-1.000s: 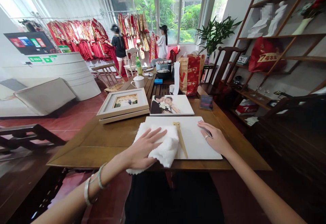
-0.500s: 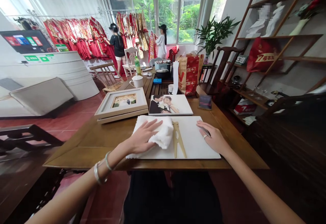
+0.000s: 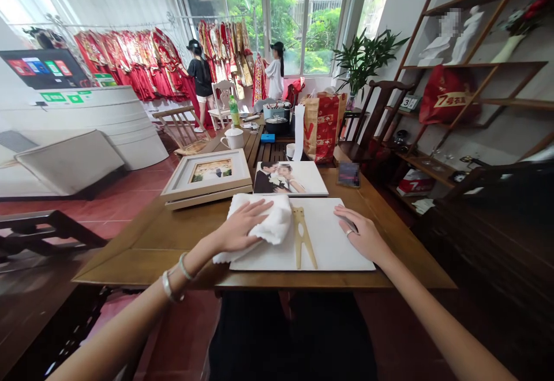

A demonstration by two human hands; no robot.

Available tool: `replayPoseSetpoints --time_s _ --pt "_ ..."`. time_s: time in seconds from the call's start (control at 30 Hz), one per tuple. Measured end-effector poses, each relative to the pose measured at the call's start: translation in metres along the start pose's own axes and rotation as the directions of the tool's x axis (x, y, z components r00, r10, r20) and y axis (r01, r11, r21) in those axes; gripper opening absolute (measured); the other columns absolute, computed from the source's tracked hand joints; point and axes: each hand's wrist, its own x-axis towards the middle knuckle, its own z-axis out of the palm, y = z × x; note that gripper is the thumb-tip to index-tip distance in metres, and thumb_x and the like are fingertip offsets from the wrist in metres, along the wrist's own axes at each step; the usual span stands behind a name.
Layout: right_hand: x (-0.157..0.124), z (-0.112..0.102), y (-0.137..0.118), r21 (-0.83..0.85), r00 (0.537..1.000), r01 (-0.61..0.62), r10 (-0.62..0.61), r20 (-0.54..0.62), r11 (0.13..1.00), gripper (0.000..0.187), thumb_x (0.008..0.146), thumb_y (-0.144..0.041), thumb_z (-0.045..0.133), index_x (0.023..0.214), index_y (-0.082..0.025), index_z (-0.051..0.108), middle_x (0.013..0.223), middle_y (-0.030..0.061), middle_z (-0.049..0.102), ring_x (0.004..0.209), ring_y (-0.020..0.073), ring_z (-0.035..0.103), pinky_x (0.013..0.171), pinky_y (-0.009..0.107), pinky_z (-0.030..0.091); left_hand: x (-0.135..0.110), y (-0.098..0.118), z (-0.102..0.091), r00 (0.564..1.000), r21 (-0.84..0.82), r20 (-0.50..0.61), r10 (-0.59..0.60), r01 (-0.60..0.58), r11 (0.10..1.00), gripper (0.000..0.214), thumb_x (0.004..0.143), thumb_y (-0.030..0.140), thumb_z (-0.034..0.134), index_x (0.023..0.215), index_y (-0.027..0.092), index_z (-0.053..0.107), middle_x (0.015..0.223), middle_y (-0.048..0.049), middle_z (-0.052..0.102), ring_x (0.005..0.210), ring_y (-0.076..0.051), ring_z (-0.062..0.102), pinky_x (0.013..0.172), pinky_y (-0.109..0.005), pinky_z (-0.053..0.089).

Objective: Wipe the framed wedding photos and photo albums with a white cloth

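Note:
A folded white towel (image 3: 277,219) covers the left part of a white board (image 3: 333,248) lying flat at the table's near edge. My left hand (image 3: 242,225) rests on the towel, palm down and fingers spread. My right hand (image 3: 359,232) lies over the board's right edge with its fingers stretched out. A small dark patch shows under those fingers; whether it is an object or a shadow is unclear. Between my hands, a flat tan forked piece (image 3: 302,236), rounded at the top with two legs, lies on the board.
Behind the board are a wedding photo panel (image 3: 298,178) and stacked picture frames (image 3: 208,176). Farther back stand a lidded white mug (image 3: 232,137), a red-and-tan paper bag (image 3: 324,127) and a small dark stand (image 3: 348,174). Two people stand by hanging red garments (image 3: 138,63).
My left hand has slid left and slightly away with the towel, baring more of the board's near left part. My right hand and the forked piece stay in place.

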Motion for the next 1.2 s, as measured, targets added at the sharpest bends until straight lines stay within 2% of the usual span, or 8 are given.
replayPoseSetpoints --time_s 0.1,0.2,0.4,0.53,0.63,0.9,1.0,1.2 --pt "0.000 0.000 0.001 0.000 1.000 0.000 0.000 0.012 1.000 0.031 0.085 -0.022 0.045 0.110 -0.018 0.062 0.125 0.0101 0.059 0.120 0.0231 0.051 0.103 0.042 0.039 0.017 -0.018 0.001 0.999 0.006 -0.024 -0.033 0.034 0.999 0.056 0.087 0.052 0.034 0.131 0.019 0.044 0.147 -0.0093 0.026 0.135 -0.031 0.020 0.106 -0.053 0.018" --pt "0.000 -0.001 0.001 -0.002 1.000 -0.014 0.014 0.022 1.000 0.031 0.085 -0.023 0.044 0.110 -0.018 0.062 0.125 0.0099 0.059 0.121 0.0234 0.051 0.103 0.043 0.039 0.020 -0.015 0.002 0.998 0.018 -0.010 -0.064 0.064 0.998 0.055 0.088 0.050 0.034 0.133 0.019 0.042 0.148 -0.0087 0.024 0.135 -0.032 0.018 0.106 -0.054 0.017" --pt "0.000 -0.002 0.001 0.000 1.000 -0.017 0.017 0.018 1.000 0.032 0.085 -0.023 0.044 0.110 -0.016 0.062 0.126 0.0112 0.058 0.121 0.0231 0.050 0.104 0.042 0.037 -0.018 0.047 0.003 0.999 0.017 0.029 -0.029 0.028 0.999 0.049 0.083 0.042 0.046 0.127 0.022 0.049 0.151 -0.0054 0.015 0.137 -0.033 0.009 0.107 -0.056 0.011" --pt "-0.001 -0.001 0.001 -0.002 1.000 -0.018 0.019 0.012 1.000 0.031 0.085 -0.022 0.044 0.109 -0.017 0.062 0.125 0.0105 0.059 0.121 0.0231 0.050 0.104 0.042 0.038 -0.037 0.080 0.003 0.997 -0.012 0.070 0.021 -0.020 1.000 0.059 0.077 0.038 0.054 0.133 0.026 0.040 0.152 -0.0036 0.008 0.137 -0.033 0.004 0.107 -0.057 0.009" --pt "0.000 0.000 0.002 -0.002 1.000 -0.014 0.014 0.003 1.000 0.031 0.084 -0.022 0.044 0.109 -0.017 0.063 0.125 0.0110 0.059 0.121 0.0234 0.051 0.104 0.043 0.038 -0.027 0.077 0.007 0.997 0.024 0.069 -0.042 0.040 0.999 0.055 0.080 0.038 0.049 0.132 0.022 0.042 0.151 -0.0069 0.010 0.137 -0.033 0.006 0.106 -0.059 0.010" --pt "0.001 0.000 0.002 0.020 1.000 0.003 -0.003 -0.002 1.000 0.030 0.084 -0.023 0.047 0.109 -0.021 0.063 0.123 0.0086 0.060 0.120 0.0233 0.052 0.103 0.043 0.038 0.046 0.043 0.019 0.974 0.139 0.005 -0.225 0.222 0.965 0.054 0.089 0.039 0.037 0.137 0.014 0.035 0.149 -0.0152 0.016 0.135 -0.037 0.011 0.103 -0.063 0.013" --pt "0.000 0.000 0.002 0.041 1.000 0.004 -0.004 -0.003 0.999 0.030 0.084 -0.023 0.047 0.110 -0.022 0.063 0.124 0.0078 0.060 0.120 0.0234 0.051 0.103 0.044 0.038 0.049 0.055 0.019 0.974 0.159 0.015 -0.226 0.221 0.962 0.055 0.087 0.037 0.041 0.136 0.013 0.036 0.149 -0.0175 0.014 0.135 -0.040 0.008 0.101 -0.065 0.013" --pt "-0.001 0.001 0.003 0.035 1.000 -0.006 0.006 0.003 0.999 0.030 0.084 -0.024 0.046 0.110 -0.021 0.063 0.124 0.0085 0.059 0.120 0.0241 0.051 0.103 0.043 0.038 0.013 0.104 0.018 0.992 0.114 0.076 -0.103 0.094 0.989 0.078 0.074 0.029 0.050 0.144 0.023 0.015 0.151 -0.0139 0.005 0.135 -0.041 -0.001 0.100 -0.068 0.010"
